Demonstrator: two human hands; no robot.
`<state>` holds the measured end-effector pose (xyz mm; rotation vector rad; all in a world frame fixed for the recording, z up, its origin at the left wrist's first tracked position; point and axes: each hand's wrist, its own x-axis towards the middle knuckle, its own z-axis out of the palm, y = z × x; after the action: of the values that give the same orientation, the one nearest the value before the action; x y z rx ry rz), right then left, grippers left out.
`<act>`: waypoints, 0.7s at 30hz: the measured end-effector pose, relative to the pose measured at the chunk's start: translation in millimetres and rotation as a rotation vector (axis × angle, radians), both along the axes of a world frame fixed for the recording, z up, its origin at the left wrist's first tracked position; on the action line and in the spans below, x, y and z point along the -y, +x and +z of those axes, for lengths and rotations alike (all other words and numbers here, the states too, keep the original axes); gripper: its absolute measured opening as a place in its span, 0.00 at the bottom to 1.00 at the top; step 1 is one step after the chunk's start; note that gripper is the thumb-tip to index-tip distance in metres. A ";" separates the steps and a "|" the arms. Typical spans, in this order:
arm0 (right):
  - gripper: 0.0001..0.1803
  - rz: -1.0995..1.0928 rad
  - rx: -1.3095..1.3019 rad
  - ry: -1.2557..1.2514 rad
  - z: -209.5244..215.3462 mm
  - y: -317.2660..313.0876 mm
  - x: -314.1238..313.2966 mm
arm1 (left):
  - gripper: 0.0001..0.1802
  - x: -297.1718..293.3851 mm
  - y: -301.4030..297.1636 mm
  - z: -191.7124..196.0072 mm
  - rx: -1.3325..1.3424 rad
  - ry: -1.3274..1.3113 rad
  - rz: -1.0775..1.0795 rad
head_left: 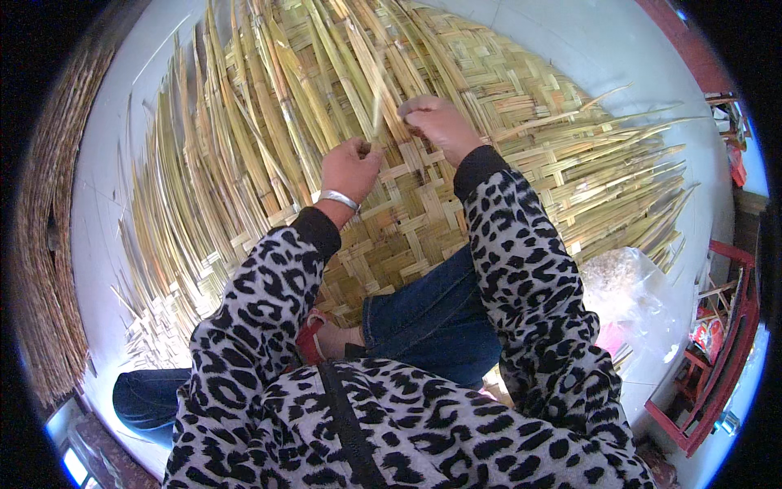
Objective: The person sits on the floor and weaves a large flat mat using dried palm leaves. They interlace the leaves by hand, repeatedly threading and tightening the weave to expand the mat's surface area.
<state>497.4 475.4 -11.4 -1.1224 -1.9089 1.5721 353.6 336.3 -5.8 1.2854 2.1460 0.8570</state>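
A large mat [415,218] of flat yellow-green reed or cane strips lies on the floor in front of me, its middle woven in a crossing pattern. Long loose strips [285,106] run out from the weave toward the far side and the left. My left hand [352,169], with a silver bracelet on its wrist, is closed in a pinch on a pale strip [378,102] that rises upright and looks blurred. Just to its right and a little farther off, my right hand [441,126] is curled low over the strips, fingertips partly hidden; what it holds, if anything, is unclear.
Bundled brown stalks or boards [53,220] stand along the left edge. At right are a clear plastic bag [623,285] with pale contents and a dark red wooden frame [713,350]. My jeans-covered leg [432,314] and red shoe [310,338] are by the mat's near edge.
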 end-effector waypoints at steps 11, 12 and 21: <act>0.20 0.173 0.461 0.352 -9.1 -26.9 -12.1 | 0.19 7.1 4.6 8.5 0.331 -0.021 0.252; 0.21 0.189 0.393 0.314 -9.9 -26.4 -14.3 | 0.19 7.7 5.7 9.1 0.347 -0.018 0.271; 0.24 0.218 0.359 0.129 -20.6 -35.0 -22.9 | 0.13 10.5 16.8 10.7 0.559 0.158 0.328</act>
<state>462.4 498.3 -32.0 -1.2415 -2.4015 1.3993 370.3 325.9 4.9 0.6482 1.8732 1.3571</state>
